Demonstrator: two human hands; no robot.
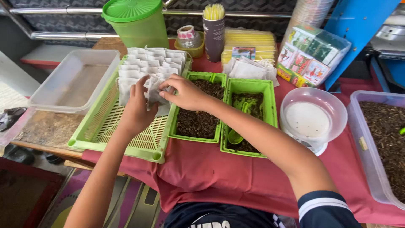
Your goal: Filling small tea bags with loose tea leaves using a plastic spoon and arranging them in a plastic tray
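Both hands are pinching one small white paper pouch over the slotted green plastic tray: left hand steadying it, right hand gripping its top edge beside the filled rows.

Your view is bright with even, diffuse daylight; shadows under your forearms on the red tablecloth are soft. Mild glare sits on the clear bowl. Focus is sharp at centre; wide-angle distortion bends the table's edges.
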